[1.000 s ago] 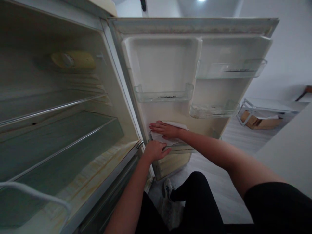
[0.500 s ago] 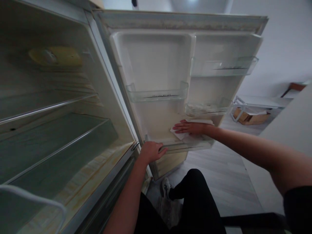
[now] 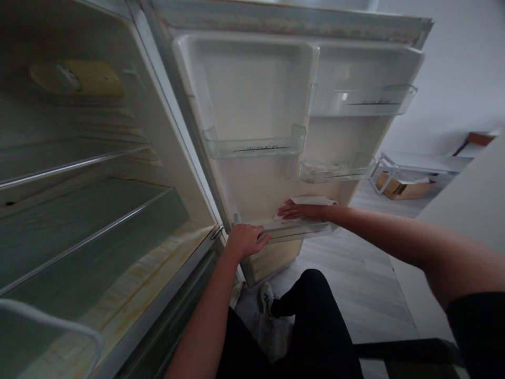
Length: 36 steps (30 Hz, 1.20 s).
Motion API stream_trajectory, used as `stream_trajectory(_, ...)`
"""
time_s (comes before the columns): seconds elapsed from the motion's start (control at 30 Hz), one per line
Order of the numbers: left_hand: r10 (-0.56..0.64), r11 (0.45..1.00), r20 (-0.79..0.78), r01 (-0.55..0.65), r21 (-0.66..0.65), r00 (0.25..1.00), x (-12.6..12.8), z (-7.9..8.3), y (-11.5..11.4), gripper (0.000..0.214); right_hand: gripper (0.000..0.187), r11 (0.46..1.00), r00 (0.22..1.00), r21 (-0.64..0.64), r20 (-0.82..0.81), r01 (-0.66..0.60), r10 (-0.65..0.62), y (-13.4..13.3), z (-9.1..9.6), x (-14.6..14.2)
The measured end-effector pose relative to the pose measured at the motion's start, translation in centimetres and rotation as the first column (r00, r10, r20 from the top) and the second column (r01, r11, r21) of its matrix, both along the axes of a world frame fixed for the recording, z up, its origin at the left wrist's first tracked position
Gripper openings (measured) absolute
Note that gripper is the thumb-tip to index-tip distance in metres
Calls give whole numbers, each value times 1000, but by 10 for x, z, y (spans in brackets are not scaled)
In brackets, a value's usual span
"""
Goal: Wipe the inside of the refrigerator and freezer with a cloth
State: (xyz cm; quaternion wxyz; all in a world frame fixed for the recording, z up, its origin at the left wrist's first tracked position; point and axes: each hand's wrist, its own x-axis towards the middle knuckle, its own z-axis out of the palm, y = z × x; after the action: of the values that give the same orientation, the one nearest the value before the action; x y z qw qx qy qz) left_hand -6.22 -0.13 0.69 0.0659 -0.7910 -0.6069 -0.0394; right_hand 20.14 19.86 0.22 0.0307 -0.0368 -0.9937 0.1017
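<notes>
**Right hand (image 3: 298, 211) and cloth (image 3: 311, 200): moved along the fridge door (image 3: 252, 181), away from the left hand (image 3: 245, 239), since a second ago**

Cloth, white, one: under the right fingers, showing above and beside them; middle covered by the hand; paper or fabric, cannot tell.
Right fingers: outstretched, laid flat on the cloth, not clenched.
Bottom shelf (image 3: 300, 235), clear: just below the right fingers; left end partly covered by the left hand.
Left fingers: bent over the shelf's rim; undersides hidden, so whether they grasp it cannot be told.
Small shelf (image 3: 333, 171): above the right fingers; contents hard to make out.
White cable (image 3: 59, 322): well left of the left fingers, cut off by the frame.
</notes>
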Motion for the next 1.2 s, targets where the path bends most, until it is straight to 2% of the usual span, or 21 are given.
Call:
stream_trajectory(0.2, 25, 1000, 12, -26, 9, 1000, 4, -1, 4, 59, 37, 996, 994, -2, 52, -91, 91, -9, 9, -81)
stream_trajectory(0.33, 50, 999, 23, -50, 15, 998, 8, 0, 4, 57, 36, 977, 978, 55, 23, -207, 206, -13, 6, -139)
stream_trajectory(0.43, 61, 998, 23, -62, 33, 998, 9, 0, 0, 57, 38, 949, 954, 106, -18, -297, 301, -15, -2, -153)
stream_trajectory(0.5, 41, 996, 31, -44, 83, 999, 6, -4, -7, 50, 37, 952, 955, 115, -58, -282, 290, -19, -5, -148)
stream_trajectory(0.6, -2, 969, 88, -20, 248, 996, -4, -16, -24, 37, 38, 973, 958, 99, -176, -211, 225, -31, -2, -134)
stream_trajectory(0.7, 15, 873, 271, -145, 465, 963, -14, -33, -42, 34, 46, 987, 955, -35, -261, -158, 143, -46, 7, -132)
stream_trajectory(0.77, 25, 797, 398, -258, 546, 917, -15, -45, -49, 39, 51, 973, 968, -199, -239, -121, 71, -55, 10, -143)
stream_trajectory(0.8, 26, 776, 437, -294, 558, 899, -14, -50, -51, 43, 54, 956, 979, -279, -202, -87, 30, -59, 10, -150)
stream_trajectory(0.87, 23, 771, 462, -310, 557, 887, -10, -58, -51, 53, 65, 928, 992, -372, -115, 4, -51, -68, 10, -163)
stream_trajectory(0.93, 14, 785, 454, -291, 546, 891, -7, -65, -51, 61, 76, 935, 985, -331, -67, 127, -158, -77, 11, -172)
stream_trajectory(1.0, -3, 800, 440, -262, 540, 898, -6, -69, -51, 63, 79, 953, 962, -180, -79, 245, -262, -86, 16, -174)
stream_trajectory(1.07, -20, 816, 424, -231, 530, 905, -9, -71, -52, 61, 68, 932, 929, -31, -81, 361, -362, -92, 25, -172)
stream_trajectory(1.1, -31, 819, 417, -216, 532, 908, -10, -73, -52, 60, 56, 912, 912, -9, -25, 410, -410, -94, 30, -170)
stream_trajectory(1.17, -52, 809, 411, -203, 551, 910, -12, -76, -52, 61, 35, 850, 851, -131, 221, 510, -477, -96, 38, -168)
stream_trajectory(1.2, -60, 799, 413, -204, 566, 909, -13, -77, -51, 62, 28, 797, 808, -225, 359, 561, -468, -97, 39, -167)
